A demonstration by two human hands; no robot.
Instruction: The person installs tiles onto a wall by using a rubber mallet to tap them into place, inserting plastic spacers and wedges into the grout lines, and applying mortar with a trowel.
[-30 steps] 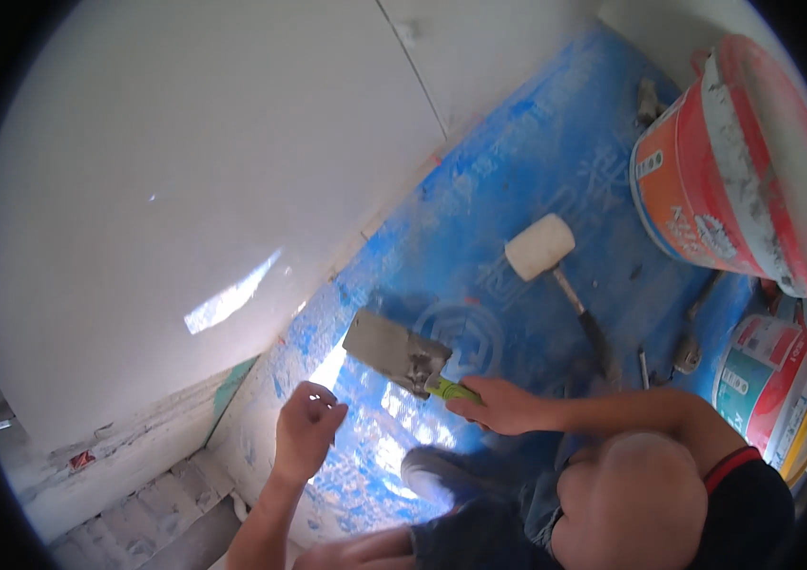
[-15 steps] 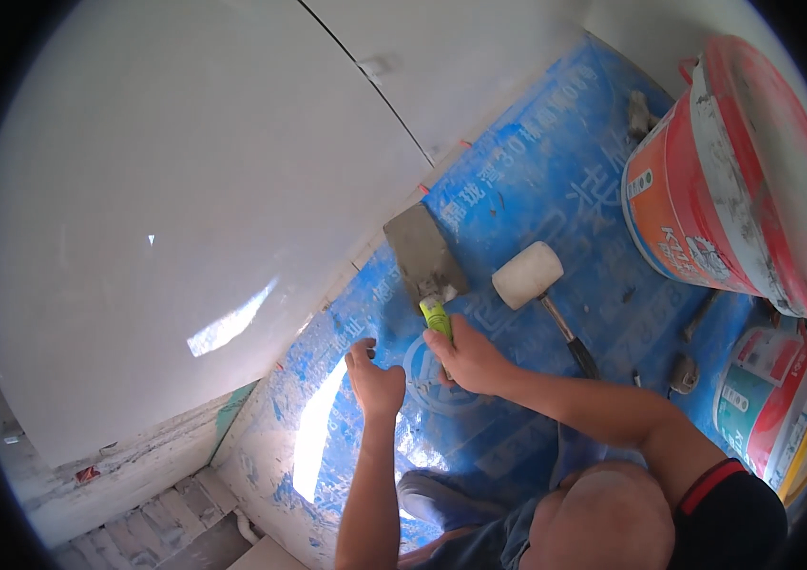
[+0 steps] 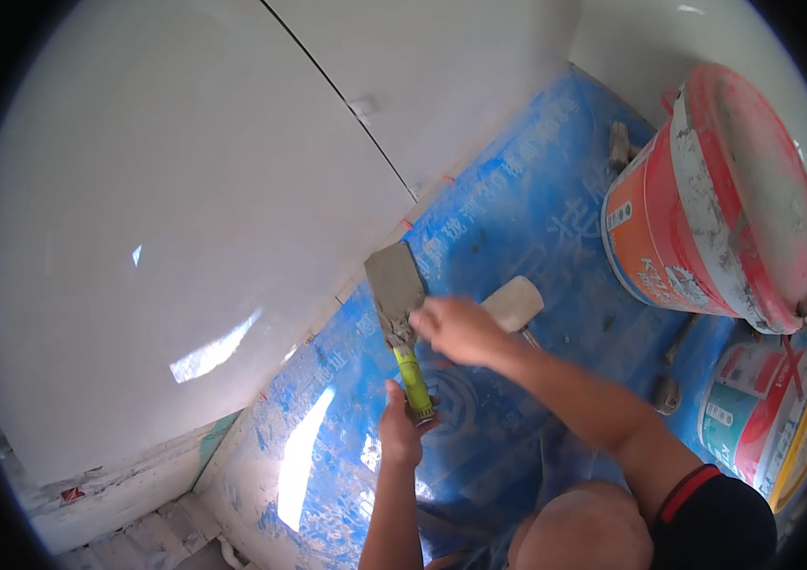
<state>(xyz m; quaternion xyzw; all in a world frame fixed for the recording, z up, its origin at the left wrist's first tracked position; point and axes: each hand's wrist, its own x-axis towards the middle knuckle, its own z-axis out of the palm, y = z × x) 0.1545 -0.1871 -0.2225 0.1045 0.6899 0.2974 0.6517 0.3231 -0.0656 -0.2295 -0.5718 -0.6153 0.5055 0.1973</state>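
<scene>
Trowel (image 3: 395, 293) passed to left hand (image 3: 401, 432), gripped, right hand (image 3: 463, 331) (hold unclear), lidded red bucket (image 3: 674, 223)

- The flat trowel with a grey rectangular blade and lime-green handle (image 3: 395, 288): the blade looks like metal under a dull, matt grey coating; the handle looks like smooth plastic with a slight sheen.
- Grey paste at the blade's base (image 3: 393, 330): rough, lumpy, matt.
- Large pale grey-white wall panels (image 3: 166, 180): smooth and glossy, mirroring bright light patches.
- Blue printed floor sheet (image 3: 489, 237): thin-looking, plastic-like, scuffed and dusty, whitish toward the lower left.
- Off-white cylindrical mallet head (image 3: 515, 303): matt, rubber-like.
- Big red, orange and white lidded bucket (image 3: 655, 233): smooth plastic, smeared with dried grey residue.
- Smaller teal, red and white bucket with yellow rim (image 3: 741, 408): smooth plastic-looking.
- Black sleeve with red trim (image 3: 715, 522): soft, matt cloth.
</scene>
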